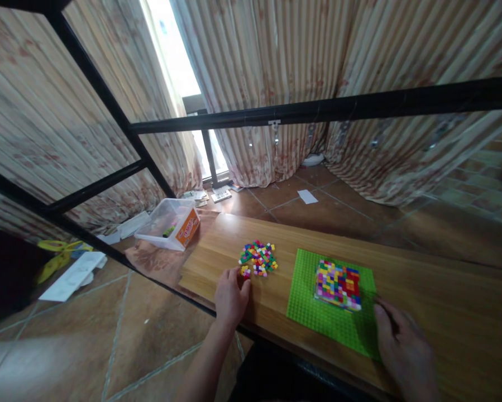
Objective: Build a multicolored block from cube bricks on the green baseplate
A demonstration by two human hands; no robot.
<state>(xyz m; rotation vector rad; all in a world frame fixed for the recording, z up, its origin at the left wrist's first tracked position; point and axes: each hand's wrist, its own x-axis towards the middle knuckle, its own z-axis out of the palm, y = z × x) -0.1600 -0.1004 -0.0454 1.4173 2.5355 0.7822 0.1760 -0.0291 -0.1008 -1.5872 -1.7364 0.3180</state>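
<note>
My left hand [230, 297] rests on the wooden tabletop at the near side of a loose pile of small coloured building bricks [259, 255]. Its thumb and index finger are apart, with a few yellow and pink bricks beside the fingertips. To the right lies a green studded baseplate [303, 298], carrying a rectangular block of multicoloured bricks [338, 283] with a red patch on its right part. My right hand [404, 340] is at the baseplate's right edge, fingers curled and thumb close to the index finger; whatever they may hold is hidden.
The wooden board [443, 312] extends right. Left of it, a clear plastic bin [167, 220] with an orange label stands on a brown cloth. Black metal bars [318, 111] cross in front of curtains. Papers [307, 196] lie on the tiled floor, with a white tray-like piece [70, 276] at left.
</note>
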